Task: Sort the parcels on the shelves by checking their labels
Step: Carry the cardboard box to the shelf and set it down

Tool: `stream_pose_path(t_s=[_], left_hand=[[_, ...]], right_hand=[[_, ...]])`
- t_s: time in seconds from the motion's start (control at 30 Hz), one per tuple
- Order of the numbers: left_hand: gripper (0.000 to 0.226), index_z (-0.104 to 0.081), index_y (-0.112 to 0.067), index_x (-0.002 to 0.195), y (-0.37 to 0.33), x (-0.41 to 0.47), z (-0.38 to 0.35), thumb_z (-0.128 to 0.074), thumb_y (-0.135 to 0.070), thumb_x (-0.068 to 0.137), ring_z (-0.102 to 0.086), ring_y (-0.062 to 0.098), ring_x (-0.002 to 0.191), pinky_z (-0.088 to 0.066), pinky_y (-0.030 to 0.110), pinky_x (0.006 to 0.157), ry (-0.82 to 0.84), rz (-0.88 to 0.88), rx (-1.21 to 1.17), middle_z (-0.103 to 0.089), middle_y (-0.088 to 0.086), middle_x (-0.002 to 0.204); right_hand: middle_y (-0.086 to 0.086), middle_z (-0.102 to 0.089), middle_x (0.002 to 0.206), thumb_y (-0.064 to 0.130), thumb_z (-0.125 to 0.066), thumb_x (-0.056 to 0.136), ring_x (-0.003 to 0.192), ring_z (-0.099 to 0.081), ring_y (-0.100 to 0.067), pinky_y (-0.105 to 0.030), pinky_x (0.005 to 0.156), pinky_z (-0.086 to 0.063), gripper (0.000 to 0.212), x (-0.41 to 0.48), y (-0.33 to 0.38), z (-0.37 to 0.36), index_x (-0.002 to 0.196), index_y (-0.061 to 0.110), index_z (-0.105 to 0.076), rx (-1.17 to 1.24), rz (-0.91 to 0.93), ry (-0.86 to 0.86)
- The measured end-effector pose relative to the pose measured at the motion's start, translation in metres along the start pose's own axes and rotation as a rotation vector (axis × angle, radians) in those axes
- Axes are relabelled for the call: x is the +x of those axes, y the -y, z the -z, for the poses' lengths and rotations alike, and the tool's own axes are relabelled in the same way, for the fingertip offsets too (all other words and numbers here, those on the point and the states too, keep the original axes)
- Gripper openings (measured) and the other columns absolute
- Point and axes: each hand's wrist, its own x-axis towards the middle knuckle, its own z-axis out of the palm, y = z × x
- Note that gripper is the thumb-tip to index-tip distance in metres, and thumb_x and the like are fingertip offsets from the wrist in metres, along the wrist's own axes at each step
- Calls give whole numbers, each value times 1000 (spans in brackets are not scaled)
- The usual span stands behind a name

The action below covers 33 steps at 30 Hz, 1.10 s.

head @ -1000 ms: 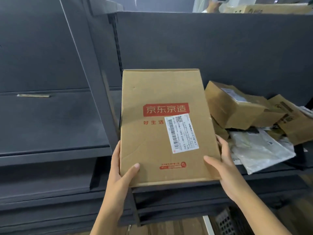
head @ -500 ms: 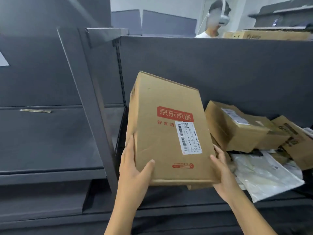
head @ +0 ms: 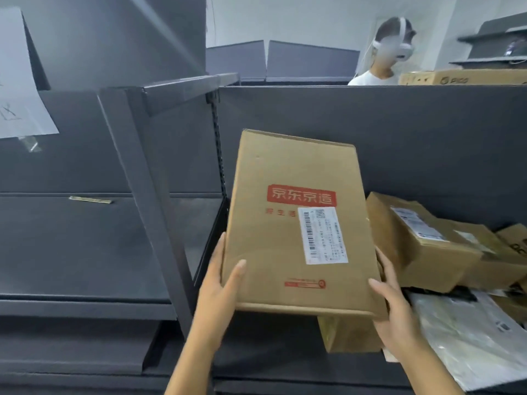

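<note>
aslant, box [head: 296, 223] in both hands [head: 219, 283] [head: 396, 306]

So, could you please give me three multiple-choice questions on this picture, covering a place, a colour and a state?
1. On the cardboard box, where is the white label relative to the logo block?
A. Above it
B. Below it, towards the right
C. Level with it, on its left

2. What colour is the logo block?
A. Blue
B. Green
C. Red

3. How is the box held?
A. Nobody touches it
B. The left hand and the right hand grip its lower corners
C. One hand alone grips it

Answers: 1 B, the label sits under the block's right end; 2 C, the block is plainly red; 3 B, a thumb lies on the front near each lower corner.
</note>
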Motion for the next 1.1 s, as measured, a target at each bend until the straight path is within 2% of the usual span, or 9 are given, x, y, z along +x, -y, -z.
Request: stream_pose_path(t_s=[0.13,0.23,0.37,0.47,0.57,0.7,0.9,1.0,1.1], left_hand=[[53,-46,-54,128,32,19,15,-65,-46,79,-55,11,121,-43,39,103,37,156,-233,-60,-16,129],[41,-52,-43,128,46,26,14,-52,-31,89,-60,18,111,-53,36,82,70,218,-412,-62,-4,129],[35,-59,-34,123,53,28,10,-43,-21,94,-66,19,91,-58,30,62,49,273,-496,-68,1,115],[37,-56,-36,125,50,30,9,-43,-22,93,-65,16,91,-56,28,63,60,254,-475,-67,-3,116],[40,-50,-38,132,33,31,8,-44,-30,93,-61,18,111,-50,33,84,119,194,-379,-64,-6,125],[35,-55,-36,128,-1,34,19,-45,-38,94,-62,14,113,-45,37,96,188,212,-259,-67,-8,121],[27,-54,-27,122,-30,45,28,-49,-29,95,-62,3,93,-47,31,82,147,264,-156,-68,-21,95],[15,-57,-35,92,-23,48,23,-47,-24,97,-60,7,88,-46,29,80,120,274,-86,-67,-20,87],[31,-51,-38,124,0,43,22,-51,-26,96,-57,11,103,-46,32,88,29,292,-50,-59,-13,118]], right_hand=[[30,-37,144,46,-62,65,132,-37,5,-26,103,-37,76,-9,23,-11,130,67,-29,-440,162,187],[40,-12,147,58,-53,69,139,-11,7,-18,105,-21,84,-17,31,-25,138,62,-5,-817,380,211],[41,-1,148,60,-52,70,139,1,9,-8,100,-15,89,-23,36,-34,139,59,5,-944,486,215],[40,-4,148,60,-48,71,139,-1,10,-10,102,-14,84,-16,36,-27,137,63,2,-871,417,196],[40,-12,149,64,-46,72,139,-9,12,-20,112,-16,78,-3,33,-20,137,66,-2,-649,260,186],[29,-34,146,62,-55,72,134,-32,7,-34,117,-21,77,18,29,-18,139,55,-19,-328,42,184],[15,-45,139,43,-43,96,127,-43,-11,-40,112,-30,55,49,14,-30,147,42,-22,-186,-174,96],[11,-49,138,42,-42,97,125,-46,-14,-42,110,-34,50,51,3,-30,146,40,-27,-172,-198,100],[20,-54,119,31,-40,99,116,-50,-8,-37,101,-41,46,45,-9,-25,142,44,-27,-169,-197,83]])
